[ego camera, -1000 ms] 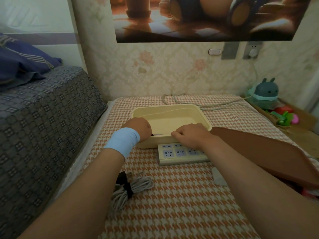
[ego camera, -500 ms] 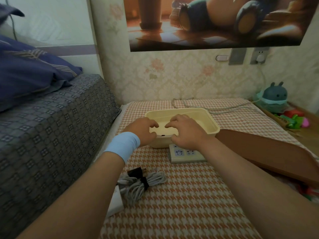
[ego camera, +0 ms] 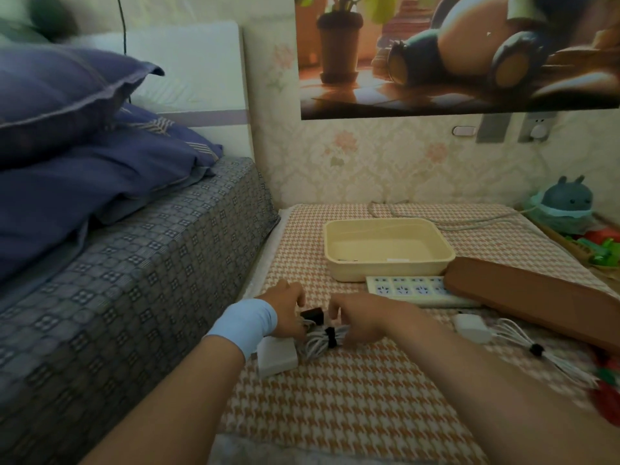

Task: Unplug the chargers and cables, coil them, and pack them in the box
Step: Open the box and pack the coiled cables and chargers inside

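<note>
A cream plastic box [ego camera: 389,265] sits on the checked cloth, with a small cable end lying against its near wall. A white power strip [ego camera: 407,288] lies just in front of it. Nearer me, a coiled white cable [ego camera: 317,342] tied with a black strap lies beside a white charger brick [ego camera: 276,355] and a black plug [ego camera: 312,313]. My left hand [ego camera: 285,305] and my right hand [ego camera: 355,318] curl over this coil from either side. A second white charger [ego camera: 469,327] with a strapped cable [ego camera: 536,350] lies to the right.
A brown board [ego camera: 536,297] leans across the right side, over the power strip's end. A grey cord [ego camera: 469,223] runs behind the box toward a wall socket [ego camera: 538,129]. The bed [ego camera: 134,280] rises on the left; toys [ego camera: 567,203] stand at the right.
Both hands have left the box and come back toward me onto the coiled cable. The view has tilted up and drawn back, bringing the second charger into sight.
</note>
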`<state>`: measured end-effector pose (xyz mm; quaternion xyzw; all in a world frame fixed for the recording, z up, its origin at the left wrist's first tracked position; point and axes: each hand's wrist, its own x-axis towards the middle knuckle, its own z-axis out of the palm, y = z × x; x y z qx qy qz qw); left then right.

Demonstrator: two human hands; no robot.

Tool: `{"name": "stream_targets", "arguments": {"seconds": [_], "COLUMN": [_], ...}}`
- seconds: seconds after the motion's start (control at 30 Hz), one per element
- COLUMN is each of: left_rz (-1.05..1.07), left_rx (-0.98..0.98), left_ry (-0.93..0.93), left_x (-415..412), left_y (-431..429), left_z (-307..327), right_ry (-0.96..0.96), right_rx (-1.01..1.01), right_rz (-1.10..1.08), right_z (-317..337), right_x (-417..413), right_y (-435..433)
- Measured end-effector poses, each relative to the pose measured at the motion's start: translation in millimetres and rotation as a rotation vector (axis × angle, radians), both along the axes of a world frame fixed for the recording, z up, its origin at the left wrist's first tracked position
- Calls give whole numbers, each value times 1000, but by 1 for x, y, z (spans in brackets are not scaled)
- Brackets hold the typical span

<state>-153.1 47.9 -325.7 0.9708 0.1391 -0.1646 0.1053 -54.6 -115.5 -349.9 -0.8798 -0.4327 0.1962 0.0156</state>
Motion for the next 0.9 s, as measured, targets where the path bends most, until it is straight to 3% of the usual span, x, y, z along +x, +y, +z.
{"name": "stream_targets", "arguments": {"seconds": [0.1,0.3,0.43,0.63,0.77,0.9], "left_rz": [-75,-154,-155,-64,-29,-73], "left_rx": [-39,-58,-141,-368,-369,-277], "left_ry": [-29,112,121,-31,59,321], "left_x": [-10,-8,0,22,30,22], "left_y": [-10,-42,-60,-76,-81,-80], "left_z": [4,-5,-4,-7,-6,-4], "right_ry": [52,178,304,470,401,265], "right_rx": [-57,107,401,882,739,521], "right_rz": [4,-94,-250,-642,-733,-710], "right_z": [5,21,23,16,9,8], "right_x": [-1,6,10,14,20,21], "right_y": [-15,-47,-60,-57,-57,-65]}}
